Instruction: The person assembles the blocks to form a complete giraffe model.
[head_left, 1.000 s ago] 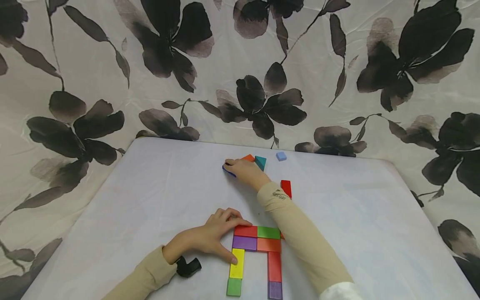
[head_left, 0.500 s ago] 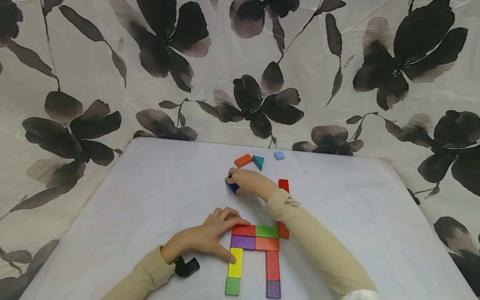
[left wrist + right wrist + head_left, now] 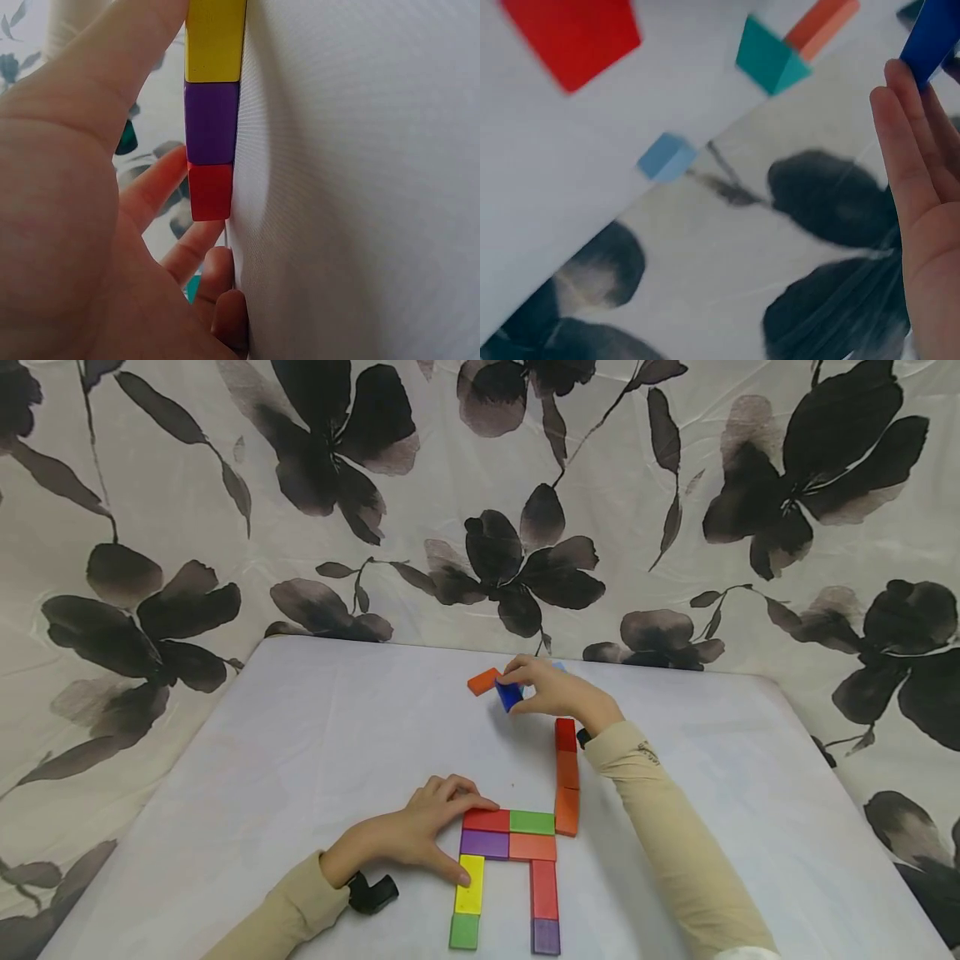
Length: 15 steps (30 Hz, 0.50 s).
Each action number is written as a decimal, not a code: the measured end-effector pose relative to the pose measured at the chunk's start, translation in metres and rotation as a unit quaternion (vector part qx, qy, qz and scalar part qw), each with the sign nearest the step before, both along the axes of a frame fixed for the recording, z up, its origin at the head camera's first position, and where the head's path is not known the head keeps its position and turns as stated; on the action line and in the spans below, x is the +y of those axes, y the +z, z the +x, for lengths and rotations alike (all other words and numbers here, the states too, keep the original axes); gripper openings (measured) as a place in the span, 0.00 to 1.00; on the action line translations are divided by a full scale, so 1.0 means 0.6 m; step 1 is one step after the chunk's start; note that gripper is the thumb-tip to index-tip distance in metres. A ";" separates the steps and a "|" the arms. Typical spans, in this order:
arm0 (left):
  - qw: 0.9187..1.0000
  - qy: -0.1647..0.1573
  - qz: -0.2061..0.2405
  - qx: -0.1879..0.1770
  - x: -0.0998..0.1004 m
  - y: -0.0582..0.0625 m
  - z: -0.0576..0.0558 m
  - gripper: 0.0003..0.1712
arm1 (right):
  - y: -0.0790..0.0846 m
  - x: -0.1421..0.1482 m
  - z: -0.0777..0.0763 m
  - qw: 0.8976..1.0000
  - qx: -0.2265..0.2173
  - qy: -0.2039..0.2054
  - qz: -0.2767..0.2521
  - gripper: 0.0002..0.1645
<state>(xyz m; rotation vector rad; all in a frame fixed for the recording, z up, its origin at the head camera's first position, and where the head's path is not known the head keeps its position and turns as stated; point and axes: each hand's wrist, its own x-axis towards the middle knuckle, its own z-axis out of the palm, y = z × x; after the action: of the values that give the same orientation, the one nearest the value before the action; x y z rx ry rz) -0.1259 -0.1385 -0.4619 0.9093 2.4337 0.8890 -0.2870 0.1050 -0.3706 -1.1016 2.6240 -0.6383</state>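
Observation:
My right hand (image 3: 558, 687) pinches a dark blue block (image 3: 509, 695) between thumb and fingers, raised over the far part of the table; the right wrist view shows this blue block (image 3: 934, 37) at the fingertips. My left hand (image 3: 420, 831) rests beside a flat figure of coloured blocks. Its thumb touches the yellow block (image 3: 469, 893) and its index finger reaches the red block (image 3: 486, 820). Below the red one lies a purple block (image 3: 484, 843), with a green block (image 3: 532, 822) at right. A column of a red block (image 3: 566, 735) and two orange blocks (image 3: 567, 770) rises from the figure's right corner.
Near the table's far edge lies an orange block (image 3: 483, 682). A teal triangular block (image 3: 769, 56) and a small light blue block (image 3: 667, 157) are there too, mostly hidden behind my right hand in the head view. A floral cloth (image 3: 525, 568) hangs behind the white table (image 3: 300, 735).
My right hand carries the dark blue block first nearer, then back to the right and farther away, in front of the teal block. The left hand keeps its place.

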 end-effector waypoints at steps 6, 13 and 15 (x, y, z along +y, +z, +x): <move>1.000 -0.002 0.005 -0.004 -0.002 -0.002 0.000 0.48 | -0.007 0.058 -0.028 0.996 0.007 -0.092 -0.020 0.30; 1.000 -0.003 0.008 -0.002 -0.003 -0.002 0.000 0.48 | -0.048 0.097 -0.039 0.987 -0.023 -0.158 -0.001 0.31; 1.000 -0.003 0.007 -0.001 -0.002 -0.002 0.000 0.47 | -0.058 0.103 -0.040 0.985 -0.036 -0.167 0.006 0.32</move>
<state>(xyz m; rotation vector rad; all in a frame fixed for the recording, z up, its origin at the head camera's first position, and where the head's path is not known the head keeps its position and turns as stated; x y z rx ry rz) -0.1258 -0.1399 -0.4634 0.9184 2.4244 0.9047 -0.3112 0.1667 -0.4054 -0.6237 2.7675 -0.7094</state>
